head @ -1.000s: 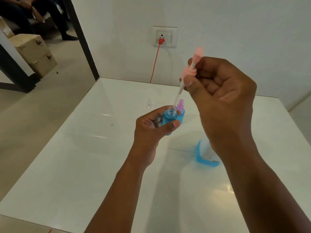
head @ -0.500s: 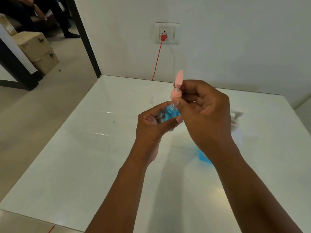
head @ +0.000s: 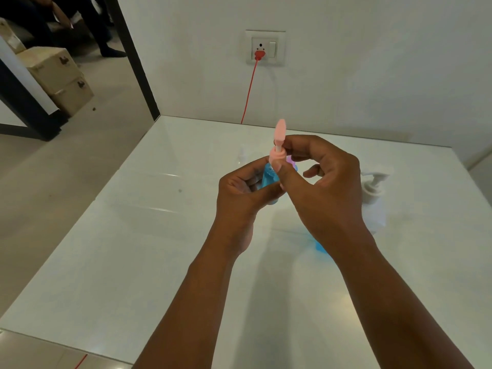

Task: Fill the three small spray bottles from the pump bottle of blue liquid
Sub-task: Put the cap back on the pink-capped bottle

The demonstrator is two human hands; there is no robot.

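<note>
Item: small spray bottle (head: 269, 179), blue-filled, held upright above tabletop (head: 159, 249) centre by left hand (head: 241, 194), steadying it for capping. Right hand (head: 316, 182) pinches the pink sprayer cap (head: 277, 155) onto its neck. Pump bottle (head: 374, 198), at 3 o'clock, blue only at its base. Purple-capped bottle (head: 290, 161) just behind.
</note>
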